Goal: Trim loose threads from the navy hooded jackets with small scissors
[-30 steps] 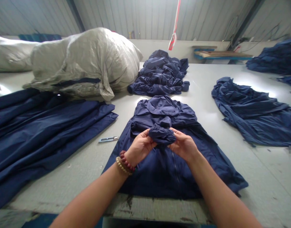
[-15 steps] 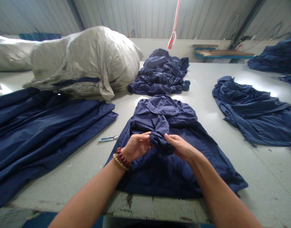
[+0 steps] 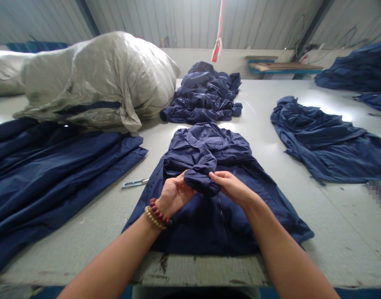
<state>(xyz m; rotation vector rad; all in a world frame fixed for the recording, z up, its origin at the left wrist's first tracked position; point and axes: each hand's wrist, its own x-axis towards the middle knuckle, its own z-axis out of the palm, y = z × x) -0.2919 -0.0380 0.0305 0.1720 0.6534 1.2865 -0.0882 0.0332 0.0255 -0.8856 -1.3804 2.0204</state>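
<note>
A navy jacket (image 3: pixel 190 232) lies flat in front of me, with what looks like a zip line down its middle. Both hands hold a bunched, rolled end of it, which looks like a sleeve cuff (image 3: pixel 201 182), just above its body. My left hand (image 3: pixel 177 192), with two beaded bracelets at the wrist, grips the left side of the cuff, some fingers hidden beneath the cloth. Thumb and fingers of my right hand (image 3: pixel 229 186) pinch its right edge. Left of the jacket lie light blue thread snips (image 3: pixel 135 183).
Navy cloth pieces (image 3: pixel 62 166) spread over the table (image 3: pixel 343 220) at left. Behind them sits a large pale sack (image 3: pixel 100 74). Crumpled navy garments (image 3: pixel 206 91) lie beyond the jacket, more navy cloth (image 3: pixel 327 137) at right. A red-and-white strap (image 3: pixel 218 45) hangs at the back.
Both hands have kept hold of the cuff, whose rolled end now looks flatter and smoother on top. The whole view has shifted slightly, so things appear farther left.
</note>
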